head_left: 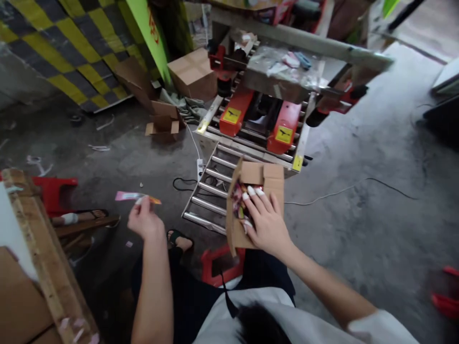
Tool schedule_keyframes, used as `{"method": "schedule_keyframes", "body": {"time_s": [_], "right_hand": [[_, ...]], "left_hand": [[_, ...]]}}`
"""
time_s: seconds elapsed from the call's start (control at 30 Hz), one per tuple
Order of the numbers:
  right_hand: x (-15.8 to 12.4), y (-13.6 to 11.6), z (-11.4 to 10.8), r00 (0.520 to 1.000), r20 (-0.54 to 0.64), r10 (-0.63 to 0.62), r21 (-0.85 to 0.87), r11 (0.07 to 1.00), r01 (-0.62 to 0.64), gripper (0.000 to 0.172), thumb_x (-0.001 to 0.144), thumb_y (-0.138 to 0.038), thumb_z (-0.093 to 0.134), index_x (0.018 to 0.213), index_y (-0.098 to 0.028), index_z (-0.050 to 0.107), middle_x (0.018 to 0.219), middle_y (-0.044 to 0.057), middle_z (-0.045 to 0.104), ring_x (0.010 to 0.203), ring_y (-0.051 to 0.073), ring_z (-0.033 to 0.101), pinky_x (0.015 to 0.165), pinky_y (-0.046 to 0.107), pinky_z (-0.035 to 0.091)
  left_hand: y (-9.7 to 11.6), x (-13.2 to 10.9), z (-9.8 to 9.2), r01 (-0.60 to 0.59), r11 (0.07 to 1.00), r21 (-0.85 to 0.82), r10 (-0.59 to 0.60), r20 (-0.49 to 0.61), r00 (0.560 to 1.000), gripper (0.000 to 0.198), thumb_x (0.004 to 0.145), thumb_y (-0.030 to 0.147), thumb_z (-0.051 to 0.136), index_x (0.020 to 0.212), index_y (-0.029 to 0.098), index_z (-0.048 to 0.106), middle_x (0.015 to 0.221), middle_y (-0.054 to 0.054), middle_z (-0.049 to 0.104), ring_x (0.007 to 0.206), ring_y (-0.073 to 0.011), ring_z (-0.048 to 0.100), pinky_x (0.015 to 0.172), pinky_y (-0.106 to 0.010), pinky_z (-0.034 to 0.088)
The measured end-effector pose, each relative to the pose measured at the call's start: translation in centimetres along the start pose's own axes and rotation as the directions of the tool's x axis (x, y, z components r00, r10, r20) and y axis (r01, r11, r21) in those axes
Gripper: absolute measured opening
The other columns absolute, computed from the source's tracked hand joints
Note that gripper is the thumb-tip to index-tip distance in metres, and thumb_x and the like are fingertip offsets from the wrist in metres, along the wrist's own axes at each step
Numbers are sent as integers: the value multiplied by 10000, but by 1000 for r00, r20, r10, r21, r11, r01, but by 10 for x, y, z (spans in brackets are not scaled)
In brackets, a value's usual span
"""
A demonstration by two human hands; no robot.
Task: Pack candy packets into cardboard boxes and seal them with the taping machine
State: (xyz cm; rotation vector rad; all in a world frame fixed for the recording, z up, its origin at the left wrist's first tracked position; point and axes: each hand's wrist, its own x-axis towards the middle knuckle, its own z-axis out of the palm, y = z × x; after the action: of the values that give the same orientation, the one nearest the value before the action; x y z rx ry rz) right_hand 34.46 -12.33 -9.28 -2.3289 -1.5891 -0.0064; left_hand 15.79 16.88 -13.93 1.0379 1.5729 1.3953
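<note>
A slim wrapper strip, pink at one end and orange at the other (126, 196), is pinched between the thumb and fingers of my left hand (145, 220), out over the floor. My right hand (267, 222) lies with fingers spread over an open cardboard box (276, 184), its fingertips white as if covered. Under those fingers, small colourful packets (237, 198) fill the box; my hand hides part of them, and their kind cannot be made out. The box rests at the near end of a roller conveyor (211, 205), close to my lap.
A carton-sealing machine with red side guides (287, 126) stands beyond the rollers. A closed carton (193, 74) and an open small carton (163, 122) lie left of it. A wooden-edged table (46, 248) is at left, a red stool (222, 265) below me. Cables cross the floor.
</note>
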Motion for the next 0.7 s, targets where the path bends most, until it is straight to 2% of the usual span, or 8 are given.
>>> {"method": "schedule_keyframes", "body": {"time_s": [0.07,0.17,0.23,0.33,0.4,0.47,0.53,0.7], "right_hand": [[2,2,0,999,-33,-1,102,995,5,714,949,-378,527,1585,-92,374,1640,199,403,1559,372,293,1282,627,192],[3,9,3,992,-128,12,282,959,25,838,861,-285,566,1606,-51,261,1650,237,352,1594,370,217,1295,623,185],[3,16,6,970,-235,58,403,914,43,900,794,-215,556,1610,-72,206,1677,238,283,1609,345,183,1296,597,216],[4,27,11,913,-373,164,557,827,79,912,750,-193,544,1588,-104,197,1671,233,276,1599,310,228,1291,536,272],[7,32,13,882,-416,223,635,765,106,880,738,-200,543,1556,-93,234,1633,240,336,1565,300,309,1285,500,300],[10,35,13,859,-441,260,685,716,135,838,716,-200,542,1507,-70,299,1587,251,398,1524,291,376,1273,466,326],[12,36,11,848,-452,276,702,697,148,780,694,-201,549,1445,-70,384,1533,251,465,1480,288,433,1258,448,345],[12,33,6,874,-413,254,674,731,106,664,698,-193,563,1356,-118,516,1505,220,521,1457,279,460,1247,446,351]], "left_hand": [[44,-47,-21,-140,971,-191,161,100,982,226,676,225,742,786,214,545,817,35,636,863,-147,693,925,-367,605],[98,-141,-51,-360,896,-261,424,259,868,281,658,233,822,774,230,567,810,41,665,775,-138,687,804,-322,621],[117,-199,-56,-423,875,-235,484,451,750,243,723,251,814,808,231,588,799,36,673,730,-135,689,724,-275,606],[116,-253,-34,-501,847,-175,465,700,542,134,847,250,701,922,222,594,859,0,692,763,-148,707,737,-263,594],[106,-264,-6,-643,766,-20,422,769,479,115,882,181,631,990,203,598,969,-54,713,885,-185,720,838,-298,586],[98,-263,23,-778,588,221,322,819,476,154,914,126,571,1053,171,620,1103,-118,722,1039,-236,712,944,-338,555],[93,-258,46,-833,407,375,201,853,482,213,958,123,514,1124,141,647,1191,-159,724,1140,-271,695,1001,-359,526],[97,-248,76,-866,250,433,42,889,456,257,957,144,521,1106,137,730,1150,-194,757,1134,-327,712,974,-407,536]]}}
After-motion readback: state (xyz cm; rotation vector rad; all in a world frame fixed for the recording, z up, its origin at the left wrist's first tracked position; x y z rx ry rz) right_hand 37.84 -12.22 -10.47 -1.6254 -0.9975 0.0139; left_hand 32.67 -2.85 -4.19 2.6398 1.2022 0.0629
